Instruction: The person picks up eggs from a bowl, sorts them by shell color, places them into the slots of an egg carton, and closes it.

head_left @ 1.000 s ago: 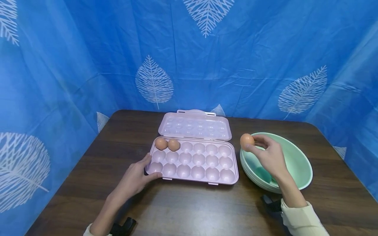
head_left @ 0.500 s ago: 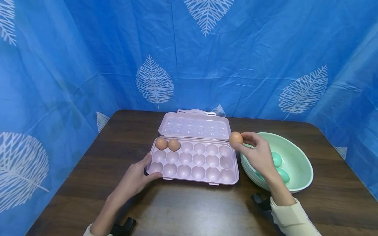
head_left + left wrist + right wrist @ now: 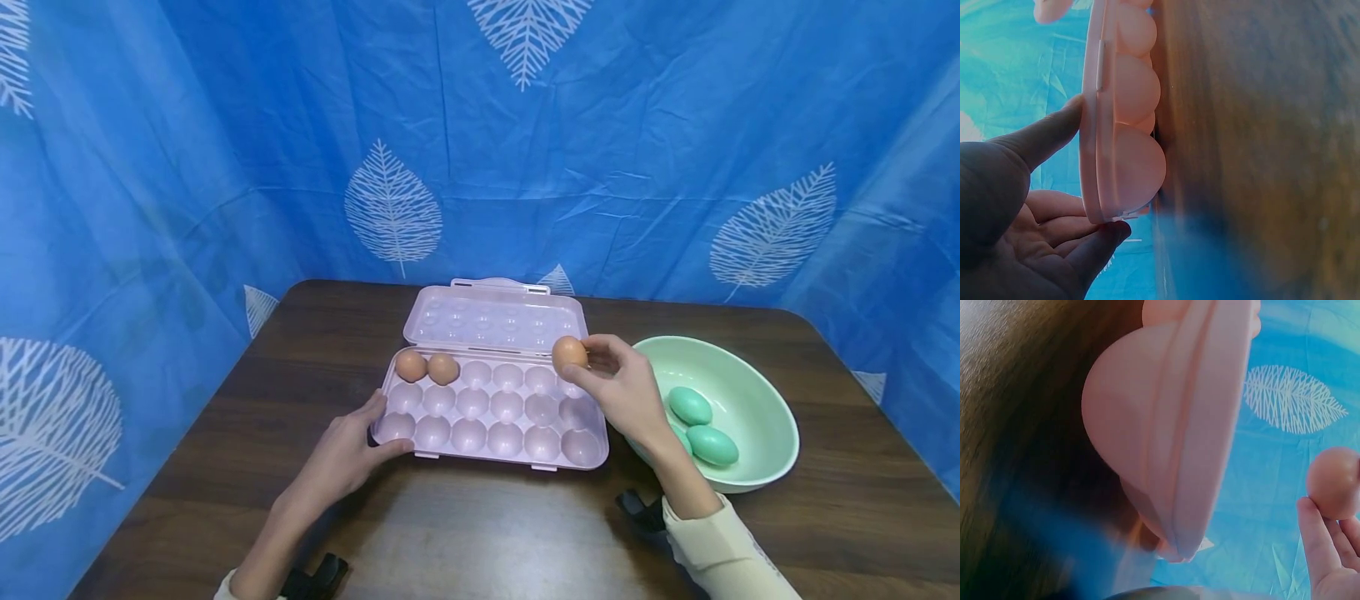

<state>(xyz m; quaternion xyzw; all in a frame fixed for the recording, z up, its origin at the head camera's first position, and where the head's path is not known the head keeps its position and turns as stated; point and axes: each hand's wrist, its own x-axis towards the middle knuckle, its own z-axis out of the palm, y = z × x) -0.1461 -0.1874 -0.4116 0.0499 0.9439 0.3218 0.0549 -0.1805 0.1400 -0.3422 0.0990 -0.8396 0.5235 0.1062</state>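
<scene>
Head view: The brown egg [image 3: 569, 356] in hand is smooth, rounded and orange-brown, and is positioned over the far right corner of the pale pink egg tray [image 3: 507, 406]. The right hand [image 3: 626, 392] grasps it between thumb and fingers, reaching in from the near right. The left hand [image 3: 348, 446] grips the tray's near left corner, thumb along the near edge, fingers at the left side. Two further brown eggs [image 3: 410, 366] sit side by side in the far row, at its left end. The lid [image 3: 495, 321] lies open on the far side. To the right stands a light green bowl [image 3: 750, 400] containing green eggs [image 3: 690, 406], one partly hidden by the right wrist. All stand on a dark wooden table [image 3: 480, 533].

Left wrist view: The left hand holds the tray by its corner, digits against the rim and underside. A pinkish shape at the frame's edge is too cropped to identify with confidence.

Right wrist view: The held egg is apart from the tray, supported at the fingertips.
</scene>
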